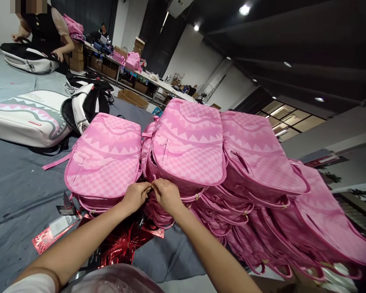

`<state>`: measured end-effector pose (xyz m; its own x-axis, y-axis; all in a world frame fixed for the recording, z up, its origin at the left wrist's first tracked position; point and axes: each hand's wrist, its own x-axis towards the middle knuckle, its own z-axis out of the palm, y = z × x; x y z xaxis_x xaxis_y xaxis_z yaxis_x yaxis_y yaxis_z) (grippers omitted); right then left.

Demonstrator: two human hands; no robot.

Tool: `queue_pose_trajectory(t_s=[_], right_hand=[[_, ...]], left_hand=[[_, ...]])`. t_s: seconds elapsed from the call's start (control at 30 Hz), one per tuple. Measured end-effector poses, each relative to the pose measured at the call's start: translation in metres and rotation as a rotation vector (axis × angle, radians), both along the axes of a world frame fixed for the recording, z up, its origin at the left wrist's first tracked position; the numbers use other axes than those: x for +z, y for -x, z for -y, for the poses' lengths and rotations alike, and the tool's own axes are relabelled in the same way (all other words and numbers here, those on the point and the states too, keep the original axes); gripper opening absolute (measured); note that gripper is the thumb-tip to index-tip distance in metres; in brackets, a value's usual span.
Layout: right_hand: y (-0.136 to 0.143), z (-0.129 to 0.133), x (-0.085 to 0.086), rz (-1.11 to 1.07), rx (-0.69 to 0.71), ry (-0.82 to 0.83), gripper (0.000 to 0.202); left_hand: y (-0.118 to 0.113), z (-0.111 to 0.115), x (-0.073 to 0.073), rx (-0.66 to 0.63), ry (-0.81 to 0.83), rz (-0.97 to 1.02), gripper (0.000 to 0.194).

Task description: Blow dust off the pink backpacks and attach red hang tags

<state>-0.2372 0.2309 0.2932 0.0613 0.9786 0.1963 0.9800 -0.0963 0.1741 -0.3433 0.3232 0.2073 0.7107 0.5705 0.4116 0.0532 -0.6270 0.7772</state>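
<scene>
My left hand (136, 196) and my right hand (167, 196) meet fingertip to fingertip, each closed in a pinch. Whatever lies between the fingers is too small to make out. Just left of them lies a pink backpack (106, 156) with a checkered and toothed print. A second pink backpack (189, 142) rests on a stack, its lower front edge right beside my right hand. Below my wrists, shiny red packaging (122, 246) and a tag card (61, 226) lie on the grey cloth.
More pink backpacks (256, 150) are piled to the right. A white backpack (27, 118) and a black-and-white bag (82, 106) lie at left on the cloth-covered table (15, 191). Across it, a person (44, 28) handles another white bag (30, 59). Cardboard boxes (132, 98) stand behind.
</scene>
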Motion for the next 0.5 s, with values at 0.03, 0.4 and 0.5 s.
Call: queue_pose_trajectory(t_s=[0.03,0.4,0.5], right_hand=[[-0.001,0.0,0.0,-0.015,0.005,-0.017,0.011],[-0.008,0.002,-0.013,-0.18,0.091,-0.205,0.009],[-0.008,0.003,-0.014,-0.306,0.093,-0.265,0.008]], left_hand=[[0.001,-0.001,0.002,0.029,0.012,-0.004,0.017],[0.004,-0.002,0.01,0.129,-0.056,-0.045,0.009],[0.004,-0.005,0.015,0.072,-0.075,-0.026,0.01]])
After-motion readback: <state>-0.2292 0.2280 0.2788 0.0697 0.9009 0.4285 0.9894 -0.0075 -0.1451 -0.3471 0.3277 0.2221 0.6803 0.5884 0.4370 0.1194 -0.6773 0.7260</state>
